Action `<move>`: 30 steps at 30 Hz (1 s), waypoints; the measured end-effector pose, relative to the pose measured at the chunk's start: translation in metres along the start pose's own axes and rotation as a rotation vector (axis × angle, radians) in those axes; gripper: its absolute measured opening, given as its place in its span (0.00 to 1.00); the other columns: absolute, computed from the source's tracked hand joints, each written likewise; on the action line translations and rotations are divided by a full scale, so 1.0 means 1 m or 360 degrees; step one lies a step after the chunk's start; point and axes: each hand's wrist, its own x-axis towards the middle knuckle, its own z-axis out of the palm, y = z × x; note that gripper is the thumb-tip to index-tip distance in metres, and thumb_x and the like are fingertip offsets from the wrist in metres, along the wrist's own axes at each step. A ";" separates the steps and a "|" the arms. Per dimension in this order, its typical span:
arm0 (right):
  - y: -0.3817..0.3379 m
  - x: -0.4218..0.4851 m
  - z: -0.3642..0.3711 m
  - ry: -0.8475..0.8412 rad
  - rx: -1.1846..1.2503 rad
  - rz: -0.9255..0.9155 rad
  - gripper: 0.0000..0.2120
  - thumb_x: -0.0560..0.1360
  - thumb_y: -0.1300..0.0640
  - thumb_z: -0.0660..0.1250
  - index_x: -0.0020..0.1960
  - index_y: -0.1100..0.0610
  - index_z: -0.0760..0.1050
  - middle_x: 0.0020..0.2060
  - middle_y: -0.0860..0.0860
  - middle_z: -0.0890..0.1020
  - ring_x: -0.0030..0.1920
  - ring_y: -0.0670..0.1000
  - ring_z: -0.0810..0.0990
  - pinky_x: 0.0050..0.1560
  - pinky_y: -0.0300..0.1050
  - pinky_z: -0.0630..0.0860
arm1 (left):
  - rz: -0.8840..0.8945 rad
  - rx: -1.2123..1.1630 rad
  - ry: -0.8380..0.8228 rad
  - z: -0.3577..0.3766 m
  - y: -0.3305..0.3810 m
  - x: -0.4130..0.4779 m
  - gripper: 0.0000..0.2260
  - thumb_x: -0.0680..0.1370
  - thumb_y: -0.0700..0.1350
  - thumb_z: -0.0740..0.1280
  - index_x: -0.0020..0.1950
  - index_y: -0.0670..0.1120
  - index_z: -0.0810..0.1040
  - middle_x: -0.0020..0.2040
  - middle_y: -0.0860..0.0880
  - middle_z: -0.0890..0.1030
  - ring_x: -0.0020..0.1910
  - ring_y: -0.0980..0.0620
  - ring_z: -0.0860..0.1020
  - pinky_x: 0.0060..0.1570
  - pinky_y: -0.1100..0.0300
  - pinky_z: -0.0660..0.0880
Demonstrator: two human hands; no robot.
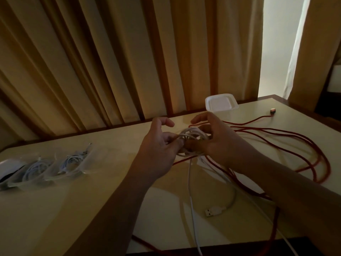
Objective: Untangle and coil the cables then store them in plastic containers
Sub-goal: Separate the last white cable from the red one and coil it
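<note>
Head view: the person holds a white cable (191, 136) above the worktop (73, 204), partly wound into a coil. The right hand (219, 141) has its fingers (200, 120) curled round the coil's far side, probably to keep the loops from springing open. The left hand (158, 146) pinches one strand at the coil's near-left edge, apparently feeding the next loop, while its top finger is lifted free.

The unwound tail drops below the fingers toward the person and ends in a plug (215, 212) lying on the worktop, so winding looks unfinished. A red cable (295, 137) sprawls loose to the right of the fingers and under them, not yet coiled. A white lidded tub (221, 106) stands just beyond the right fingers, within easy reach. Clear tubs (73, 161) well left of the left fingers already hold coiled cables.
</note>
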 end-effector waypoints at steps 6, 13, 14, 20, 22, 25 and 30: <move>0.002 -0.001 0.006 -0.0114 0.0496 0.0232 0.18 0.74 0.59 0.73 0.60 0.49 0.74 0.47 0.51 0.86 0.45 0.49 0.88 0.42 0.43 0.84 | -0.0287 -0.0320 0.0066 -0.001 -0.002 0.000 0.18 0.80 0.38 0.70 0.58 0.57 0.67 0.43 0.50 0.88 0.49 0.53 0.86 0.57 0.52 0.73; 0.009 -0.001 0.007 -0.0122 0.0333 0.0005 0.17 0.76 0.59 0.72 0.62 0.50 0.71 0.50 0.51 0.85 0.49 0.48 0.86 0.45 0.42 0.83 | -0.0572 -0.0877 -0.0100 -0.006 -0.010 0.009 0.17 0.79 0.29 0.65 0.63 0.45 0.74 0.46 0.42 0.87 0.49 0.46 0.85 0.50 0.52 0.81; 0.009 0.000 0.007 -0.0059 0.0080 -0.0169 0.19 0.76 0.59 0.73 0.62 0.48 0.70 0.53 0.46 0.83 0.50 0.45 0.85 0.43 0.38 0.82 | -0.0593 -0.0910 -0.0120 -0.007 -0.011 0.010 0.16 0.79 0.28 0.63 0.62 0.43 0.76 0.49 0.41 0.87 0.50 0.46 0.85 0.49 0.53 0.81; 0.016 0.005 -0.003 -0.0005 -0.0962 -0.0932 0.15 0.72 0.54 0.76 0.56 0.41 0.82 0.70 0.43 0.67 0.62 0.43 0.67 0.51 0.30 0.68 | -0.0590 -0.0773 -0.0059 -0.002 -0.010 0.009 0.13 0.80 0.29 0.62 0.51 0.38 0.86 0.50 0.37 0.86 0.55 0.39 0.83 0.63 0.45 0.79; 0.017 0.005 -0.007 -0.0046 -0.0998 -0.0997 0.14 0.71 0.49 0.76 0.56 0.43 0.83 0.70 0.45 0.69 0.61 0.46 0.68 0.53 0.33 0.68 | -0.0597 -0.0793 -0.0064 -0.002 -0.009 0.008 0.11 0.80 0.31 0.64 0.50 0.38 0.86 0.49 0.37 0.86 0.53 0.41 0.84 0.63 0.45 0.79; 0.015 0.005 -0.006 -0.0032 -0.1110 -0.1094 0.13 0.72 0.51 0.75 0.56 0.46 0.83 0.64 0.48 0.72 0.59 0.47 0.69 0.52 0.37 0.71 | -0.0598 -0.0864 -0.0102 0.000 -0.008 0.007 0.08 0.81 0.35 0.66 0.53 0.39 0.85 0.49 0.39 0.87 0.51 0.44 0.85 0.57 0.51 0.82; 0.004 -0.001 0.004 0.0287 -0.0732 -0.1031 0.05 0.76 0.57 0.68 0.51 0.51 0.79 0.45 0.41 0.77 0.46 0.40 0.77 0.45 0.28 0.74 | -0.0575 -0.1012 -0.0333 0.003 -0.004 0.005 0.09 0.82 0.38 0.66 0.47 0.44 0.85 0.41 0.45 0.85 0.41 0.50 0.83 0.54 0.48 0.82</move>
